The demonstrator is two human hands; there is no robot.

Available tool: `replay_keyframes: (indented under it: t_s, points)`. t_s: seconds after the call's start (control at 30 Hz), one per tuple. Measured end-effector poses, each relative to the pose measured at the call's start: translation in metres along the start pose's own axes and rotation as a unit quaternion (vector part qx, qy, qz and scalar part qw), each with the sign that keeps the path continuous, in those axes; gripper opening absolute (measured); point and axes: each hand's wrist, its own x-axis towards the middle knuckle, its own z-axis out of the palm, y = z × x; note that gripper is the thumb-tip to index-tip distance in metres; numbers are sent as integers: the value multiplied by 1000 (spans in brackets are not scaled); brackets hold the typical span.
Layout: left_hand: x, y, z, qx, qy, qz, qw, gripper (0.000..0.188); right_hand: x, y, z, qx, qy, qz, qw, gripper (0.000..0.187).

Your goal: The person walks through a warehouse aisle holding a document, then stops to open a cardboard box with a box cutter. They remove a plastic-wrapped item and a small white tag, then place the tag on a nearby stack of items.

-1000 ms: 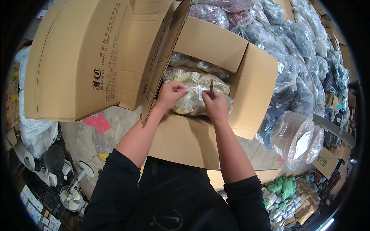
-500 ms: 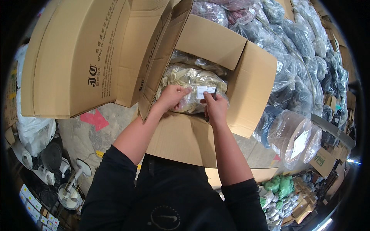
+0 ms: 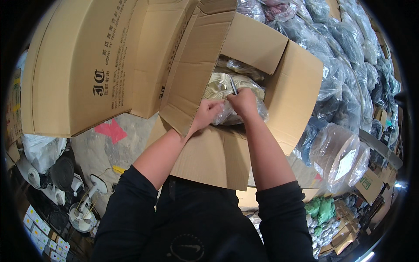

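A clear plastic bag [image 3: 227,117] of cream, ribbed, curved pieces [image 3: 217,84] lies inside an open cardboard box [image 3: 301,83]. At the bag's near left side, my left hand [image 3: 208,112] is closed on the plastic, its fingertips slightly blurred. My right hand [image 3: 243,101] rests over the middle of the bag, its fingers wrapped round a slim dark pen-like tool [image 3: 234,85]. The tool points up and away from me; whether it is a pen or a cutter I cannot tell. Behind this bag, more plastic-wrapped material [image 3: 242,69] shows in the box.
A larger printed cardboard box [image 3: 94,65] stands to the left. Heaps of clear bags [image 3: 336,78] fill the right side, with a labelled bag [image 3: 336,153] nearer me. On the floor are a pink arrow [image 3: 111,130] and a white fan [image 3: 85,214].
My right hand has moved up over the bag and the tool now points away from me. The bag's white label no longer shows. The view has shifted slightly.
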Motion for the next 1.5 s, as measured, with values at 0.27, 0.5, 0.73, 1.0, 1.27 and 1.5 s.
replay_keyframes:
  t_s: [0.27,0.5,0.73,1.0,1.27,1.5]
  points:
    - [27,-57,-12,136,162,103,972,20,-6,-13,-16,88,-92,87,988,24]
    - [9,25,1,295,243,215,899,22,-1,-9,-13,74,-83,13,994,20]
    - [39,2,-15,310,255,127,907,14,-18,-13,-31,190,-10,103,976,18]
    - [42,29,-8,325,108,197,919,16,-64,-2,-32,430,28,135,892,16]
    - [48,34,-3,278,89,170,941,16,-87,14,-19,509,47,142,848,14]
    - [23,47,-4,519,-62,-7,853,23,-92,20,-11,452,28,137,881,14]
